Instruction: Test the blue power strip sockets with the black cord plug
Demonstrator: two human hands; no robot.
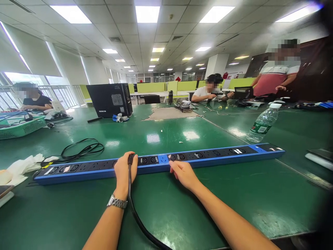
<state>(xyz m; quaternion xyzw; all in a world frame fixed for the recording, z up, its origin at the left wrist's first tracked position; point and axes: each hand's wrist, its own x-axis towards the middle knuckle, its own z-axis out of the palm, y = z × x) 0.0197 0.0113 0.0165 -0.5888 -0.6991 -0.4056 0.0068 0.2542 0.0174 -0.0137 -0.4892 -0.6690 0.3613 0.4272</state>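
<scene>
A long blue and black power strip [148, 169] with many sockets lies across the green table in front of me. My left hand [125, 170], with a metal watch on its wrist, is closed around the plug end of a black power cable [131, 201] just over the strip's sockets. From there the cable hangs toward me and runs out of the bottom of the view. My right hand [183, 173] has curled fingers, with thumb and index pressed at the strip's front edge near the middle blue socket. Its other fingertips are hidden.
Behind the strip's right end stands a water bottle [264, 123]. A coiled black cable [83, 150] and crumpled tissue [26, 166] lie left. Farther back are a black computer case [110, 100] and a green basket [23, 130]. Several people are around the table.
</scene>
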